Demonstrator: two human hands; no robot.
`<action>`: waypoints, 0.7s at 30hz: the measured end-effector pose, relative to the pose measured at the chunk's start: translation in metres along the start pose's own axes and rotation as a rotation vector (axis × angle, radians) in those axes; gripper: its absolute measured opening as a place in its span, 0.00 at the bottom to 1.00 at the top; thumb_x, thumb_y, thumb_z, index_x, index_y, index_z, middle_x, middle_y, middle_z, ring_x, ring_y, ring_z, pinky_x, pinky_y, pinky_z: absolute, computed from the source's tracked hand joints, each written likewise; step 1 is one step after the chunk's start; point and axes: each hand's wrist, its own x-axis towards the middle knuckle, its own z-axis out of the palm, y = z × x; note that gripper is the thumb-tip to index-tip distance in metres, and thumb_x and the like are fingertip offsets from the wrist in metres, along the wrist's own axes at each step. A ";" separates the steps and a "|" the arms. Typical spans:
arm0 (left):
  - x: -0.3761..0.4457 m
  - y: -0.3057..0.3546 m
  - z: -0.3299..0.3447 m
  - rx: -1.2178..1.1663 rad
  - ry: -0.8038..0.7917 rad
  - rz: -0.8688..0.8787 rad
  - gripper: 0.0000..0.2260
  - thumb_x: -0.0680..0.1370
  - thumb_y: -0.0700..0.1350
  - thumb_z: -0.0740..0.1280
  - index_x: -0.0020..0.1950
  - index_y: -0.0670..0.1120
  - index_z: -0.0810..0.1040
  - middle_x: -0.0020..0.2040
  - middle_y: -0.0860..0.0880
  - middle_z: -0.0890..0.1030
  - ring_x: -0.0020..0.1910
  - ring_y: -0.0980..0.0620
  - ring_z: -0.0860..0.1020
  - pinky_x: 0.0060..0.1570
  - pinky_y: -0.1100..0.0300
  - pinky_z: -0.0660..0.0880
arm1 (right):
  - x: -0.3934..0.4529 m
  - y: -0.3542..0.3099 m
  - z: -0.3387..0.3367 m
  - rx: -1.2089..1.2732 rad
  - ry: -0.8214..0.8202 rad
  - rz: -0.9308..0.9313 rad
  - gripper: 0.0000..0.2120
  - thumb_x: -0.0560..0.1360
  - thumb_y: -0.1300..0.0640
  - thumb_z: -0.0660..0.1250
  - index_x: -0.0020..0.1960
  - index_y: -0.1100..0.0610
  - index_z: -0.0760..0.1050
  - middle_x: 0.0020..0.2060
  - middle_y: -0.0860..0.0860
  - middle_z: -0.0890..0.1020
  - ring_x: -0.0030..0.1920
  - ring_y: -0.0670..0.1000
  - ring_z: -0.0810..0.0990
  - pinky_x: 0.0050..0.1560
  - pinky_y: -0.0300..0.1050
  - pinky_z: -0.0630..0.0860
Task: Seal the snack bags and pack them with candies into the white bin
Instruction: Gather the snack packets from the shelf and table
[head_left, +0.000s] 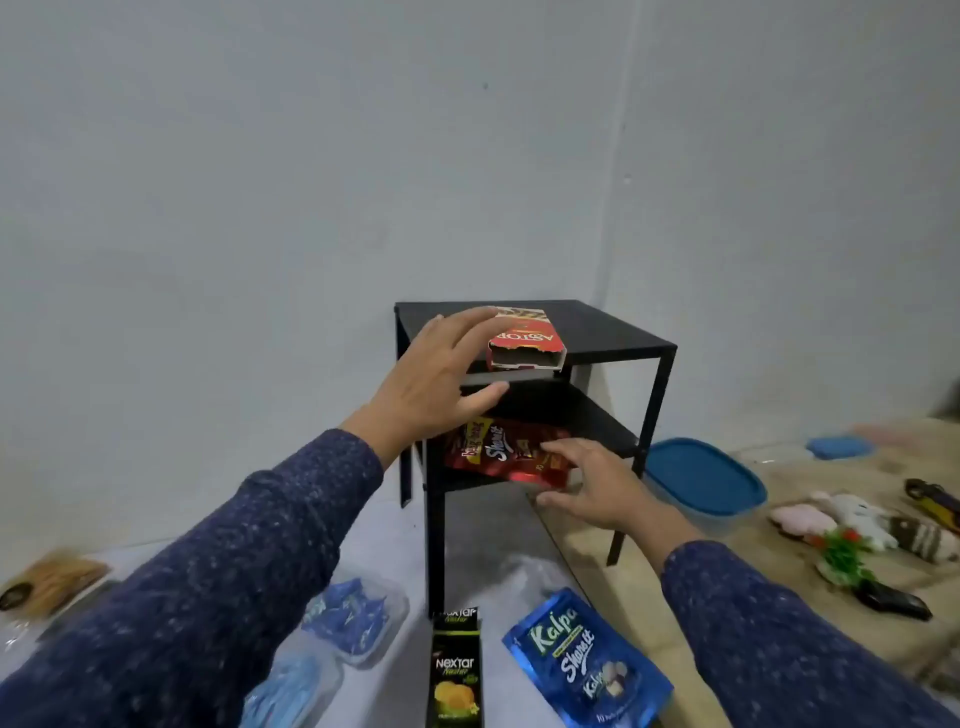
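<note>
Pale blue-grey walls meet in a corner behind a small black two-tier shelf (597, 332) that stands on the floor. On its top tier lies a red Astor box (524, 340), flat on its side with its open end facing me and the printed name upside down. The left hand (436, 384) reaches toward it with fingers spread and straight, fingertips at the box's left edge, thumb below the top tier's front edge; it grips nothing. On the lower tier lies a glossy red snack bag (498, 452) with yellow and white lettering, its near edge hanging a little over the shelf front. The right hand (592, 483) is at the bag's right corner, fingers lying on top and thumb beneath the overhanging edge; whether it actually pinches the bag I cannot tell.

Nearer on the floor lie a blue Kalpa pouch (587, 665) just below the right sleeve, a black Nextar box (456, 670) beside it at the foot of the shelf leg, and a clear tray of blue-wrapped candies (353, 618) under the left sleeve. Right of the shelf sits a clear container with a blue lid (701, 478), on a tan mat (810, 597) strewn with small toys (857, 525).
</note>
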 end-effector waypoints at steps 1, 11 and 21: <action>0.009 -0.001 0.006 0.048 -0.033 0.057 0.28 0.74 0.57 0.63 0.73 0.53 0.61 0.72 0.48 0.66 0.70 0.50 0.66 0.71 0.46 0.60 | 0.008 0.006 0.000 0.007 -0.035 -0.052 0.35 0.68 0.41 0.71 0.72 0.44 0.62 0.70 0.48 0.67 0.70 0.49 0.66 0.71 0.51 0.64; 0.043 0.007 0.049 0.250 -0.153 0.040 0.27 0.76 0.43 0.65 0.71 0.60 0.60 0.75 0.43 0.60 0.68 0.42 0.67 0.62 0.45 0.72 | 0.077 0.052 0.017 -0.220 -0.352 -0.513 0.42 0.70 0.46 0.71 0.73 0.34 0.48 0.75 0.50 0.58 0.75 0.53 0.56 0.74 0.53 0.55; 0.057 0.025 0.044 0.360 -0.129 -0.128 0.31 0.76 0.33 0.65 0.72 0.59 0.62 0.63 0.41 0.74 0.54 0.44 0.78 0.44 0.59 0.75 | 0.086 0.065 0.013 -0.116 -0.269 -0.651 0.37 0.77 0.68 0.55 0.71 0.30 0.55 0.71 0.48 0.66 0.65 0.53 0.72 0.61 0.48 0.74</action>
